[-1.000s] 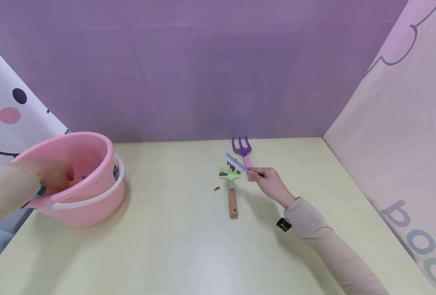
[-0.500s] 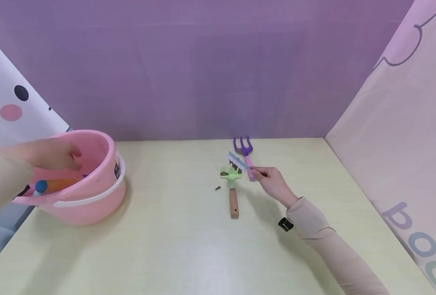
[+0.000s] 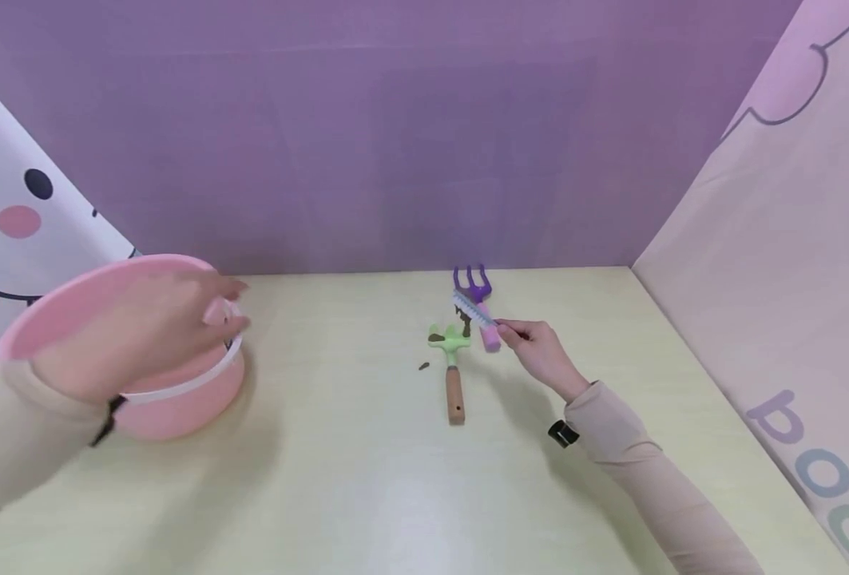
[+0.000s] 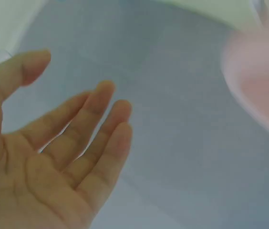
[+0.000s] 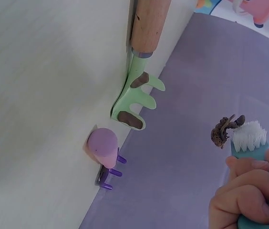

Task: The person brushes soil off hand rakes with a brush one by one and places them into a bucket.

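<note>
My right hand (image 3: pixel 542 359) grips a blue-green scrubbing brush (image 3: pixel 474 308) with white bristles, held above the table. In the right wrist view a brown clump (image 5: pixel 220 132) clings to the bristle end. Just below lies a green hand rake (image 3: pixel 451 342) with a wooden handle and brown patches on its head. A purple hand fork (image 3: pixel 477 289) with a pink handle lies behind it. My left hand (image 3: pixel 154 327), blurred, is above the pink bucket (image 3: pixel 187 415), fingertips past its right rim. The left wrist view shows its palm and loosely spread fingers (image 4: pixel 118 143) holding nothing.
A small brown crumb (image 3: pixel 424 366) lies left of the rake on the pale table (image 3: pixel 366 479). Purple backdrop (image 3: pixel 323 160) closes off the rear, and a printed pale panel (image 3: pixel 791 279) the right. The bucket's white handle (image 3: pixel 180 390) hangs along its outside.
My left hand has come up out of the bucket and moved right across its rim. An orange item with a blue end, visible before, is now hidden. My right hand shifted slightly right with the brush.
</note>
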A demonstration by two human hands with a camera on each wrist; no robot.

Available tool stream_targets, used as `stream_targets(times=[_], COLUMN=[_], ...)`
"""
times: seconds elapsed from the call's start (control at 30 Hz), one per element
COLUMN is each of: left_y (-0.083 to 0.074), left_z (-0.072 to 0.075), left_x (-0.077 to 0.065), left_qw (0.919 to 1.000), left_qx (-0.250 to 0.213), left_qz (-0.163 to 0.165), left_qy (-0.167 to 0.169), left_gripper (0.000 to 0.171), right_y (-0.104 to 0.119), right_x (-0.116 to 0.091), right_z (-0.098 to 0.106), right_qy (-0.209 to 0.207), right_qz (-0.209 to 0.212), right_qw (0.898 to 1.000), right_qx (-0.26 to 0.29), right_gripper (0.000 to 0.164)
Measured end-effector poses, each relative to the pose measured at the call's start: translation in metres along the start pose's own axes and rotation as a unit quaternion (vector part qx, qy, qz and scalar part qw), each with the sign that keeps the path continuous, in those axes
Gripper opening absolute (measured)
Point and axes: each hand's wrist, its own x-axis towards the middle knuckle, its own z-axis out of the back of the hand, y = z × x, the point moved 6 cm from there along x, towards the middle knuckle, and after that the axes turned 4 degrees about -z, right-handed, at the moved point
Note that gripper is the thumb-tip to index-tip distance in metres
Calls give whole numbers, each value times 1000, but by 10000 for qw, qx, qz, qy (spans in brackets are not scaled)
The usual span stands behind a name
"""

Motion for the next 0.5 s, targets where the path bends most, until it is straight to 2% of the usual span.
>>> stream_targets(times=[0.07, 0.1, 0.13, 0.27, 0.37, 0.43, 0.5], left_y=[-19, -25, -32, -62, -82, -95, -106], left_z=[-14, -22, -33, -79, -116, -141, -163], left_x=[1, 3, 4, 13, 27, 39, 53], left_qw=[9997, 9967, 9933, 9822, 9637, 9458, 9243], left_qx=[-144, -759, -1100, -1826, -2601, -3162, -3679], left_qz=[-142, 217, 355, 441, 548, 606, 729], left_qy=[-99, -195, -75, 69, 251, 430, 705], left_gripper=[27, 37, 39, 39, 37, 36, 39], right_y=[-1, -2, -2, -5, -6, -6, -6], right_x=[1, 1, 1, 1, 0, 1, 1], right_z=[1, 1, 2, 4, 6, 6, 6], right_qy=[17, 23, 23, 2, -46, -75, -97], right_qz=[-43, -59, -60, -95, -112, -103, -95], right_qw=[10000, 10000, 10000, 10000, 9999, 9999, 9999], right_qx=[23, 20, 15, 23, 17, 12, -15], right_gripper=[37, 37, 37, 37, 37, 37, 37])
